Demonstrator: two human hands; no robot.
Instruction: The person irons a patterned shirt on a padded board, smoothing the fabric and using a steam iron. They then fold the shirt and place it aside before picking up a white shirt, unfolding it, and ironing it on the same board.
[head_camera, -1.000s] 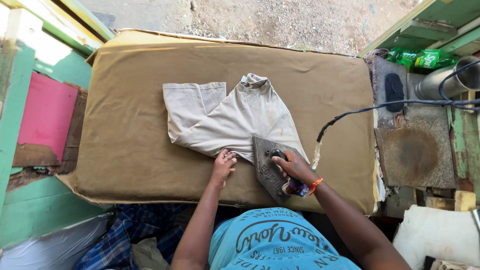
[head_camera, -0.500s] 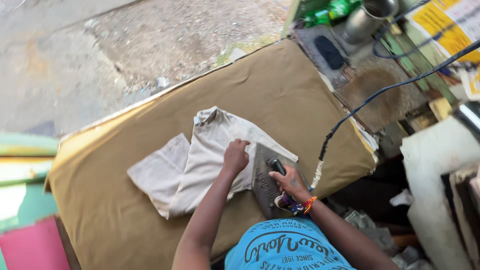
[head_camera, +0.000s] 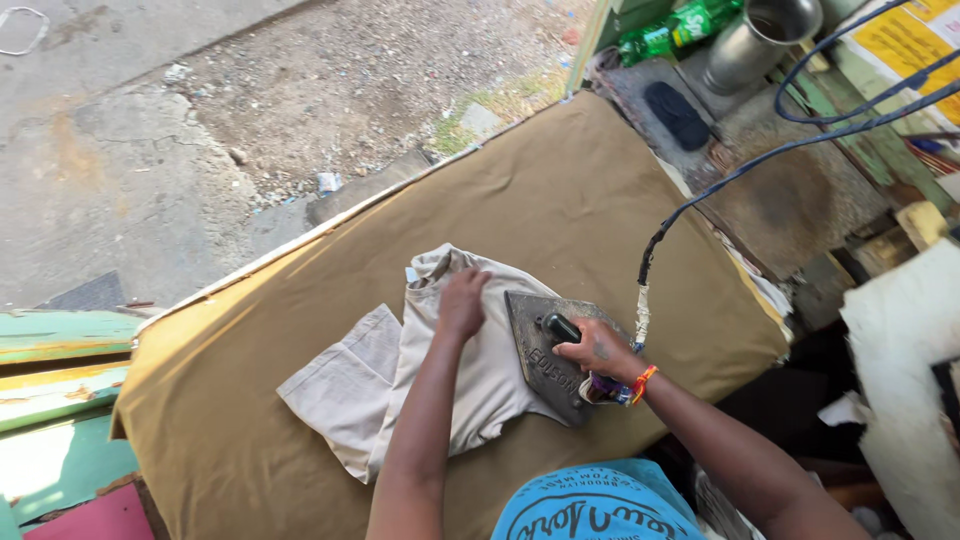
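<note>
My right hand (head_camera: 590, 350) is closed around the black handle of the heavy flat iron (head_camera: 545, 352), whose dark soleplate rests on the right part of the folded beige garment (head_camera: 440, 380). My left hand (head_camera: 462, 303) lies flat, fingers together, pressing the cloth near its upper fold. The garment sits toward the near side of the tan padded ironing table (head_camera: 560, 200), with one lighter leg panel spread out to the left.

Procedure for the pressing stroke, as I judge it:
1. Hold the cloth taut with the flat hand, ahead of the iron and clear of the soleplate edge.
2. Travel the iron along the fold line, not across it, so no new crease forms.
3. Keep the power cord (head_camera: 700, 190), which rises from the rear of the iron toward the upper right, off the fabric and away from the plate.

Surroundings: a green plastic bottle (head_camera: 680, 25) lies at the top edge beside a metal tumbler (head_camera: 760, 35). A dark oval pad (head_camera: 677, 113) sits on the grey shelf below them. A yellow printed sheet (head_camera: 900, 45) occupies the upper right corner; its text is too small to make out. White cloth or paper (head_camera: 900, 340), I cannot tell which, lies at the far right.
</note>
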